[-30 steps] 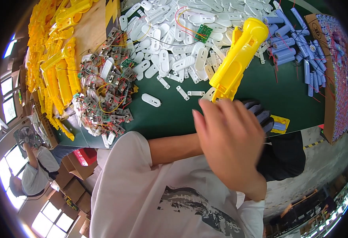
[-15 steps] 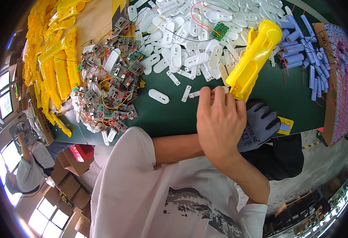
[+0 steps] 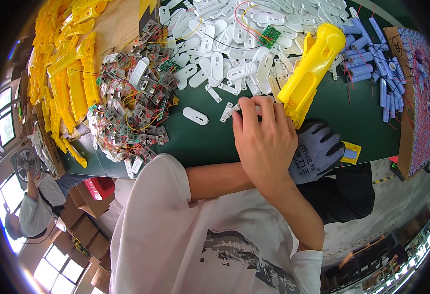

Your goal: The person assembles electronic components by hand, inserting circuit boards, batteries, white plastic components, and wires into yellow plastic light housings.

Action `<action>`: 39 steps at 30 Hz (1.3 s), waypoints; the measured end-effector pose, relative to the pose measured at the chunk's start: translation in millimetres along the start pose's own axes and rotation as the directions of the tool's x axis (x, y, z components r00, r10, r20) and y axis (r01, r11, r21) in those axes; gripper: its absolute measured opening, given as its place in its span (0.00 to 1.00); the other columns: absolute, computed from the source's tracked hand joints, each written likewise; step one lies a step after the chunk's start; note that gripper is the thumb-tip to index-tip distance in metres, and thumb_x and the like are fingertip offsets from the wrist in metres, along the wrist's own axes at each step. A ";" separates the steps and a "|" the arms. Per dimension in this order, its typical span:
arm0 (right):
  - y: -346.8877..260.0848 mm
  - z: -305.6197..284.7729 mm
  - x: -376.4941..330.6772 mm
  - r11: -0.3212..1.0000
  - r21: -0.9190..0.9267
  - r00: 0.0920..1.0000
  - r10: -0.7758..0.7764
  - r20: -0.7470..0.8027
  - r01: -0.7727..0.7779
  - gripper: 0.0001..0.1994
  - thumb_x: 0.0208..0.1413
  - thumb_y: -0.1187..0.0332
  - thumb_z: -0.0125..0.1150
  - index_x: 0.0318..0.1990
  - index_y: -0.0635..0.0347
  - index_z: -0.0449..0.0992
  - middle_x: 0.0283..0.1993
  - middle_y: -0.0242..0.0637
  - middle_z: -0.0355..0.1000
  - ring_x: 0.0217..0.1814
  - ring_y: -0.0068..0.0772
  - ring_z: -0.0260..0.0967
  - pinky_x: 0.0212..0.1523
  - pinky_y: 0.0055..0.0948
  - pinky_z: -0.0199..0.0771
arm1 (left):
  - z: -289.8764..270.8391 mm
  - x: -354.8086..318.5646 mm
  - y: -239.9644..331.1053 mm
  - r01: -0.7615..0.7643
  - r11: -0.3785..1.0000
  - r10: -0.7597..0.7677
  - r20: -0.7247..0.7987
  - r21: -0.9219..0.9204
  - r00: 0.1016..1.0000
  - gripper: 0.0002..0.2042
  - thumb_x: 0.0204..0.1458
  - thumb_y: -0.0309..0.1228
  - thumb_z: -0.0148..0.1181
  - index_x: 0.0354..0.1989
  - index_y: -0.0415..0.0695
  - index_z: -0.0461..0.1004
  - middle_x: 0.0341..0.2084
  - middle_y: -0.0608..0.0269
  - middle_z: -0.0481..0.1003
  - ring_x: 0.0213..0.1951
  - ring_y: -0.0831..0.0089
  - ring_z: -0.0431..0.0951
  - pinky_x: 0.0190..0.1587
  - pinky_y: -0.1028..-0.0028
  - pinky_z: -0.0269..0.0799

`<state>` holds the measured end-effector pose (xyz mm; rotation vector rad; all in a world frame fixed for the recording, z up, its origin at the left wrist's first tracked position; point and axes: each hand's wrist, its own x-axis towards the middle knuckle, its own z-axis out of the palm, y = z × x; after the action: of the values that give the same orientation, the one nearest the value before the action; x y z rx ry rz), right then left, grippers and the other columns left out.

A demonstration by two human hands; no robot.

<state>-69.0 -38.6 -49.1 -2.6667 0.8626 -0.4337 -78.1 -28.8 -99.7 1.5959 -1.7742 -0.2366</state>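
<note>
My right hand, bare, is closed at the table's front edge, crossing over my left forearm. Between its thumb and forefinger is a small white strip, which touches another small strip. My left hand, in a grey and black glove, lies to its right with curled fingers; its palm side is hidden. A long yellow casing slants away from beside both hands, over the white pile's edge. To the glove's right shows a yellow part with a blue cell. Left of my right hand lies a white oval cover.
White covers are heaped across the back. Wired circuit boards form a tangle at left, beside stacked yellow casings. Blue cells lie at right near a cardboard box. A person is at far left.
My right hand has shifted slightly left with the small white strip, which now meets the other strip. The gloved left hand and the long yellow casing stay put.
</note>
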 end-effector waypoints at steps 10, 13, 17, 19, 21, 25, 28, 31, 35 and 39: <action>2.2 -5.8 1.7 0.967 0.253 0.997 0.017 0.081 -0.037 0.10 0.45 0.72 0.66 0.36 0.55 0.74 0.38 0.29 0.68 0.39 0.33 0.68 0.37 0.32 0.71 | -6.5 1.4 -5.3 -0.006 0.999 0.005 0.019 0.042 1.000 0.16 0.40 0.37 0.61 0.40 0.49 0.74 0.44 0.58 0.71 0.47 0.61 0.71 0.51 0.60 0.67; 5.4 -6.6 -0.4 0.961 0.275 0.994 -0.010 0.106 -0.019 0.11 0.44 0.73 0.67 0.36 0.57 0.74 0.38 0.30 0.68 0.40 0.35 0.68 0.37 0.33 0.70 | -9.9 -0.7 -7.6 -0.004 0.998 0.002 0.031 0.061 1.000 0.16 0.40 0.37 0.61 0.40 0.49 0.74 0.45 0.58 0.71 0.47 0.61 0.71 0.52 0.60 0.67; 7.2 -9.5 -3.7 0.884 0.466 0.998 -0.061 0.032 0.039 0.10 0.45 0.76 0.66 0.36 0.58 0.74 0.35 0.33 0.72 0.36 0.36 0.70 0.33 0.32 0.70 | -13.0 -0.4 -10.4 -0.006 0.997 0.003 0.041 0.076 0.999 0.16 0.40 0.37 0.60 0.40 0.49 0.74 0.45 0.58 0.71 0.47 0.60 0.71 0.52 0.60 0.67; 9.9 -25.5 -8.5 0.707 0.707 0.995 -0.038 0.088 -0.035 0.08 0.50 0.77 0.63 0.38 0.62 0.73 0.30 0.36 0.74 0.27 0.29 0.71 0.26 0.24 0.67 | -11.4 0.8 -8.4 -0.003 0.998 0.000 0.040 0.065 0.999 0.16 0.40 0.37 0.60 0.40 0.49 0.74 0.45 0.58 0.71 0.47 0.60 0.71 0.52 0.60 0.67; 15.0 -39.5 -21.5 0.579 0.804 0.989 0.039 0.140 -0.137 0.08 0.50 0.79 0.62 0.38 0.62 0.73 0.32 0.35 0.75 0.27 0.27 0.72 0.26 0.24 0.68 | -6.3 2.9 -2.9 0.002 0.999 -0.004 0.035 0.036 0.999 0.16 0.40 0.37 0.60 0.40 0.49 0.74 0.45 0.58 0.71 0.47 0.60 0.71 0.52 0.60 0.67; 29.1 -60.9 -39.9 0.162 0.978 0.963 0.255 0.088 -0.132 0.09 0.54 0.83 0.54 0.43 0.65 0.72 0.32 0.38 0.75 0.27 0.23 0.73 0.27 0.20 0.69 | 4.9 23.6 24.4 -0.064 0.998 0.062 -0.223 -0.005 0.973 0.13 0.42 0.31 0.63 0.37 0.43 0.74 0.38 0.56 0.75 0.41 0.65 0.76 0.46 0.70 0.70; 36.7 -74.6 -49.7 -0.111 0.989 0.891 0.434 0.134 -0.095 0.10 0.57 0.82 0.50 0.46 0.68 0.70 0.30 0.42 0.74 0.29 0.27 0.74 0.27 0.20 0.70 | 0.0 17.7 11.5 0.044 0.933 -0.096 -0.128 -0.358 0.987 0.13 0.43 0.34 0.56 0.37 0.43 0.70 0.33 0.59 0.71 0.40 0.63 0.72 0.48 0.70 0.66; 56.2 -83.9 -62.7 -0.242 0.964 0.858 0.512 0.032 0.109 0.09 0.60 0.77 0.51 0.45 0.70 0.71 0.37 0.46 0.75 0.33 0.28 0.75 0.28 0.20 0.69 | -24.3 25.1 11.3 0.074 0.975 -0.032 0.198 -0.210 0.980 0.19 0.41 0.36 0.55 0.44 0.47 0.70 0.43 0.58 0.68 0.45 0.59 0.69 0.52 0.60 0.64; 76.4 -99.4 -82.7 0.130 0.991 0.719 0.690 -0.088 -0.004 0.10 0.56 0.79 0.56 0.45 0.71 0.74 0.39 0.46 0.75 0.41 0.32 0.76 0.35 0.21 0.72 | -24.2 23.2 14.5 0.082 0.996 -0.079 0.074 -0.042 0.994 0.20 0.39 0.33 0.65 0.44 0.45 0.73 0.42 0.57 0.71 0.44 0.59 0.72 0.53 0.59 0.66; 103.2 -101.6 -112.3 0.336 0.932 0.673 0.722 -0.163 -0.134 0.13 0.48 0.87 0.59 0.43 0.73 0.74 0.39 0.45 0.75 0.43 0.30 0.75 0.47 0.24 0.74 | -22.2 27.2 17.5 0.096 0.995 -0.095 0.040 -0.026 0.995 0.21 0.36 0.26 0.65 0.43 0.46 0.73 0.44 0.59 0.73 0.45 0.55 0.72 0.52 0.58 0.66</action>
<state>-246.6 -70.0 -16.6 -1.2005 1.0900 -1.1778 -77.4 -43.0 -63.1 1.6683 -1.7185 -0.3383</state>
